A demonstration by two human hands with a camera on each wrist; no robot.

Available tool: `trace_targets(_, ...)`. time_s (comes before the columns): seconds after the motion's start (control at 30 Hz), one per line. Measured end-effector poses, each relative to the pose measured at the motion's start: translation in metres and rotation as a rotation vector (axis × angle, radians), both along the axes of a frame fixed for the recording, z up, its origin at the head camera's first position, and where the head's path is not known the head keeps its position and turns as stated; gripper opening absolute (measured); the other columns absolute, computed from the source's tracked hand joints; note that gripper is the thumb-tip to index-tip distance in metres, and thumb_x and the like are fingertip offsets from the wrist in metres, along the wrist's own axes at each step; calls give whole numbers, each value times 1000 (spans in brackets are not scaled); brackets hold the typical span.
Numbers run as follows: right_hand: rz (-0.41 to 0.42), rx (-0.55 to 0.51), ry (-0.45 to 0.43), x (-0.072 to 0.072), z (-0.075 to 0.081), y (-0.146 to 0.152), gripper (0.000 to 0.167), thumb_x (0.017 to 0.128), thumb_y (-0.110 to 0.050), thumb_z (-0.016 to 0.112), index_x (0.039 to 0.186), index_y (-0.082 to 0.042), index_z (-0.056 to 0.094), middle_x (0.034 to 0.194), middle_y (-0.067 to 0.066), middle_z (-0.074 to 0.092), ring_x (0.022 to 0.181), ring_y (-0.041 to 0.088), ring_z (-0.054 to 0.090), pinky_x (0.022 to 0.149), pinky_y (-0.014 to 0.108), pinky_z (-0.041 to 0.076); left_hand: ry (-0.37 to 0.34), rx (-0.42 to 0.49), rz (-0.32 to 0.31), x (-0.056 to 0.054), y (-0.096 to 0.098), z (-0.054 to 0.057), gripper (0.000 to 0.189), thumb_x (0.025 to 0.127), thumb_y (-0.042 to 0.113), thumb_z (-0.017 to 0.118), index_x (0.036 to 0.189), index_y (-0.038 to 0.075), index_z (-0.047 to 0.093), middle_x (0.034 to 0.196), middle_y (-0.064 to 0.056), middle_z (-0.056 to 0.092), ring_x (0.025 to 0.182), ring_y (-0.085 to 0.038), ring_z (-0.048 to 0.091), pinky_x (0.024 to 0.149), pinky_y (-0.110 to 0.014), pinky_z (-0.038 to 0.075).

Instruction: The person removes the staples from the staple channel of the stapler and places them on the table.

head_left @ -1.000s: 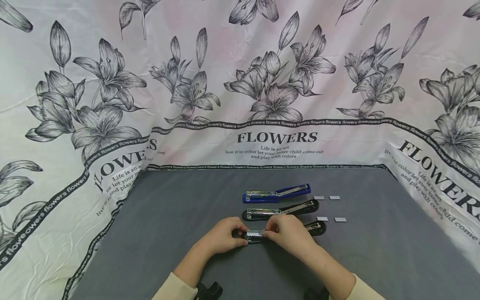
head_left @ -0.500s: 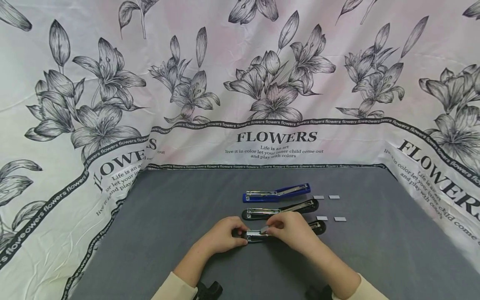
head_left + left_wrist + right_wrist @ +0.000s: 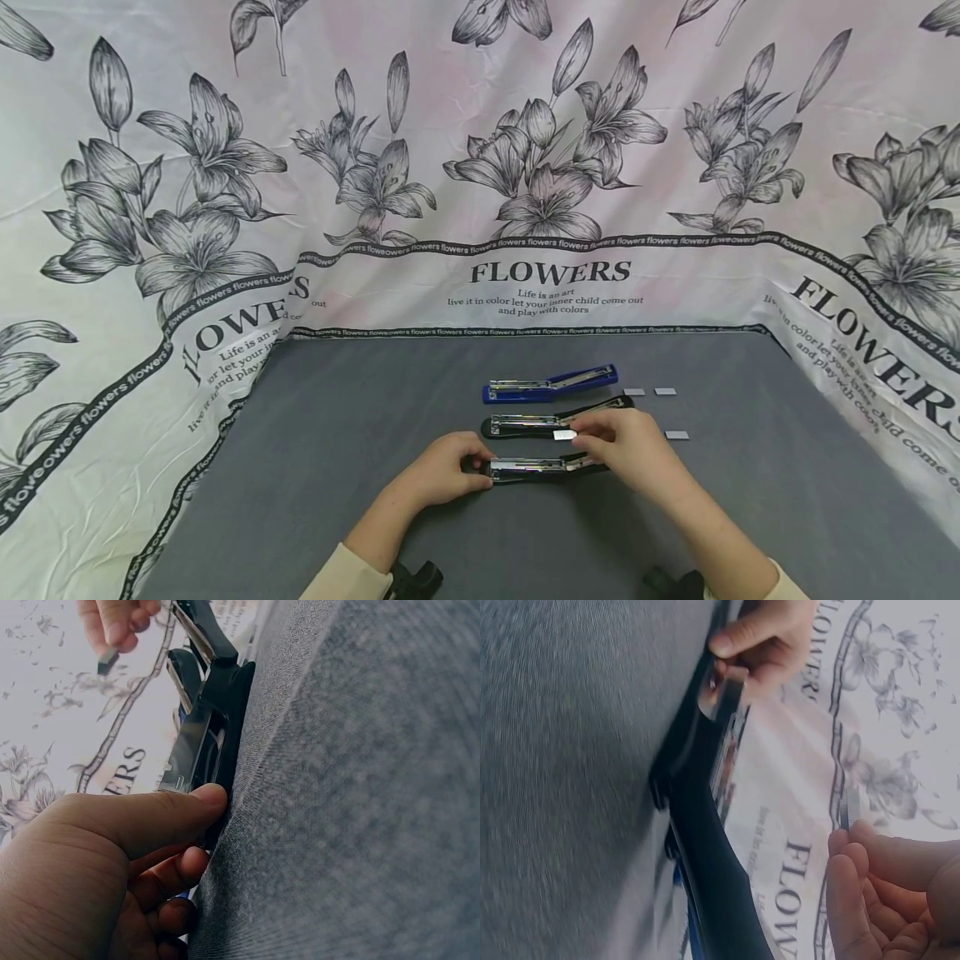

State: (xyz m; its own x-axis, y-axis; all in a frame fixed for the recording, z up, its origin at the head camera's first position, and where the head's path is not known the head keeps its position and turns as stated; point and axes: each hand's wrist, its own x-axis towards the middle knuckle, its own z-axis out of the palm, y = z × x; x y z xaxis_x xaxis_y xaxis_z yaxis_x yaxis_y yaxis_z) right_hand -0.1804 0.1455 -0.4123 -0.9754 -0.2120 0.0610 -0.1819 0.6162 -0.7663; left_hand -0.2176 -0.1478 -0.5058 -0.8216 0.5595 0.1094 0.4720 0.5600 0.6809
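The front black stapler (image 3: 531, 469) lies opened out on the grey table, its metal channel upward. My left hand (image 3: 453, 469) grips its left end, thumb along the near side, as the left wrist view also shows. Between thumb and fingertips, my right hand (image 3: 633, 450) pinches a small staple strip (image 3: 564, 435), held up over the gap between the two black staplers. In the right wrist view the staple strip (image 3: 848, 808) stands out from the fingertips, apart from the stapler (image 3: 705, 825). The right hand covers the front stapler's right end in the head view.
Behind lie a second opened black stapler (image 3: 521, 427) and an opened blue stapler (image 3: 517, 391). To their right are loose staple strips: two at the back, the left (image 3: 633, 392) and the right (image 3: 665, 392), and one farther forward (image 3: 677, 435). A flower-printed cloth (image 3: 555, 283) borders the table.
My right hand has lifted the staple strip away from the front stapler and moved right and slightly back, covering one loose strip. The left hand keeps its grip on the stapler's end.
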Motion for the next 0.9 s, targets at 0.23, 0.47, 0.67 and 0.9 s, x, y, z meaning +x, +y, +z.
trace_targets(0.23,-49,12,-10,6,10,21,16,93,-10,76,109,-4,77,95,4,75,76,19,70,67,30,56,15,-2,-2,0,0,1,22,84,14,86,104,12,78,86,9,57,83,-10,53,80,-31,46)
trace_targets(0.47,-96,80,40,9,14,45,16,93,-10,76,108,-4,77,86,4,74,72,16,67,63,30,54,11,-3,0,1,-1,0,22,84,15,86,104,13,78,86,10,57,82,-9,53,79,-31,46)
trace_targets(0.67,-140,91,55,12,13,67,15,93,-10,76,107,-3,77,92,7,76,73,18,71,64,30,57,16,-5,-11,1,0,-1,22,86,16,85,106,13,77,86,10,57,80,-7,52,78,-31,47)
trace_targets(0.9,-181,126,53,15,8,91,17,95,-12,75,109,-3,76,89,6,75,73,19,70,64,29,55,20,-1,-7,1,0,-1,22,85,15,85,105,13,78,86,10,57,80,-8,52,78,-31,46)
